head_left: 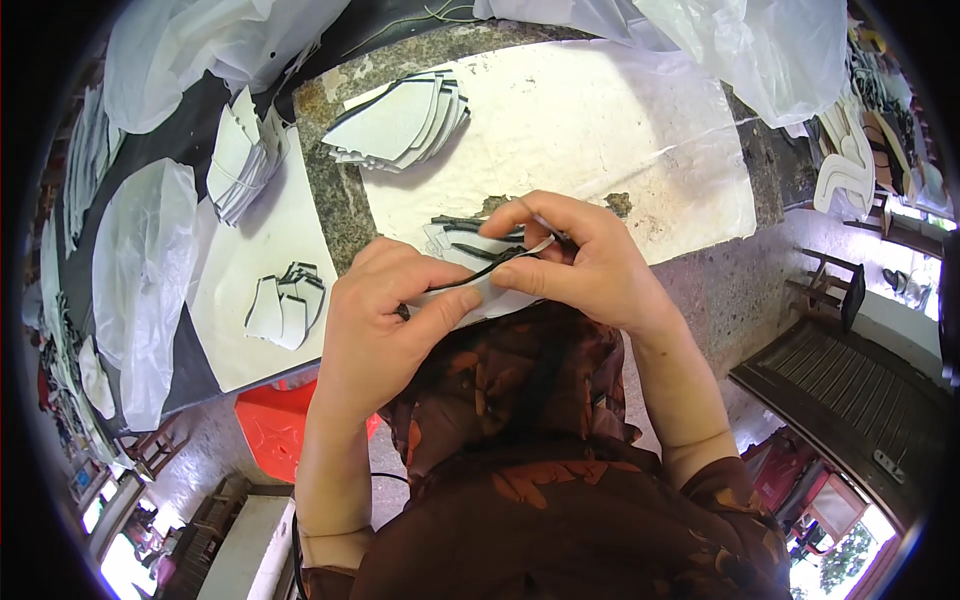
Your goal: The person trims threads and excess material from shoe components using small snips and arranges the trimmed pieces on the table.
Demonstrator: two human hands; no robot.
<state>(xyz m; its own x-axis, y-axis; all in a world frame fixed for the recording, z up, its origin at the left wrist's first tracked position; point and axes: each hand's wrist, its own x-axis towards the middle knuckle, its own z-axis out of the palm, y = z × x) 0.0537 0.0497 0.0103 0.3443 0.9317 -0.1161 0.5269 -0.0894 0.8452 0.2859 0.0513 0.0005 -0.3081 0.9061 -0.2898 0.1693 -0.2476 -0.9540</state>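
Observation:
My left hand [390, 305] pinches one end of a curved white cut piece with a black edge strip [508, 302], close above the table's near edge. On the other end, the thumb of my right hand [585, 258] presses the piece against curled fingers. A thin greyish item [545, 222] shows by the right fingers; its kind is too small to tell. Right behind my hands lie several more white pieces with black edges [440, 236], partly hidden by my fingers. Farther back at the left rests a fanned stack of larger white black-edged pieces [395, 122].
A pale sheet [650, 160] covers much of the stone-like tabletop [335, 190]. At the left lie a tied white bundle [240, 165], a small pile of pieces [285, 305] and clear plastic [145, 280]. Plastic bags [755, 50] sit at the back. A red stool [270, 430] stands below.

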